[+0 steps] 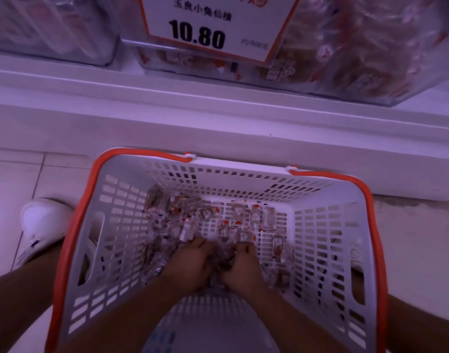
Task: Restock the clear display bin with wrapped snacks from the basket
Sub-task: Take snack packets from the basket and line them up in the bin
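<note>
Scooping w/ both hands: left hand [190, 263] & right hand [240, 267] fingers curled round wrapped snacks [226, 256] in basket [327, 222].

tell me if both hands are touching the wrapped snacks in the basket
Touching. The head view shows the left hand and the right hand sunk into the wrapped snacks on the basket floor, their fingers curled round a heap of them.
</note>
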### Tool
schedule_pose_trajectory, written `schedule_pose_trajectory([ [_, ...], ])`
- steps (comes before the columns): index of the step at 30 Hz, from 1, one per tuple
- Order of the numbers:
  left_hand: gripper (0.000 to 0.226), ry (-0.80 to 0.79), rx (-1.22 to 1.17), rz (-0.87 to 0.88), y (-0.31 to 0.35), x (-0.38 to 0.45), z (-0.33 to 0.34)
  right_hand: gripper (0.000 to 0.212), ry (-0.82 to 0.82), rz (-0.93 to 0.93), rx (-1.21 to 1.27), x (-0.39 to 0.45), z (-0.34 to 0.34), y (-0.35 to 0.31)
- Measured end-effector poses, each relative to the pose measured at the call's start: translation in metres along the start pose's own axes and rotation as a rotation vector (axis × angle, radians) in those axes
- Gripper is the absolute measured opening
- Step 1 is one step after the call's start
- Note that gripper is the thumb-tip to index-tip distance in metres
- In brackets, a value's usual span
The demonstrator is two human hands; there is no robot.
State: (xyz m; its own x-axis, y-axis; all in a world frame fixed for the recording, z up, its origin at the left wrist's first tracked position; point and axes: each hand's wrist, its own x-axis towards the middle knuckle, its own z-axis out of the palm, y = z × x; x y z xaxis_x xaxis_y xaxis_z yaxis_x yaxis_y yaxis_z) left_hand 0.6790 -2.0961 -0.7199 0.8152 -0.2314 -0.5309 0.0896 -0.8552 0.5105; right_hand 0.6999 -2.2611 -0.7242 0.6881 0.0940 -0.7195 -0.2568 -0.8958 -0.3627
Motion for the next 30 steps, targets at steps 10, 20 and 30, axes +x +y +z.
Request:
schedule_pose_trajectory([
  [10, 0.058, -0.064, 0.241, -0.133, 0.043, 0.006, 0.038, 0.006, 0.003, 0.075, 0.186, 0.017, -0.007, -0.001],
  [20, 0.034, 0.040, -0.480, -0.275, -0.004, -0.001, -0.003, 0.019, -0.098, -0.048, 0.266, 0.016, -0.025, 0.010],
  [30, 0.013, 0.118, -0.862, -0.460, -0.007, -0.007, -0.103, 0.018, -0.071, -0.247, 0.195, 0.003, -0.047, -0.035],
])
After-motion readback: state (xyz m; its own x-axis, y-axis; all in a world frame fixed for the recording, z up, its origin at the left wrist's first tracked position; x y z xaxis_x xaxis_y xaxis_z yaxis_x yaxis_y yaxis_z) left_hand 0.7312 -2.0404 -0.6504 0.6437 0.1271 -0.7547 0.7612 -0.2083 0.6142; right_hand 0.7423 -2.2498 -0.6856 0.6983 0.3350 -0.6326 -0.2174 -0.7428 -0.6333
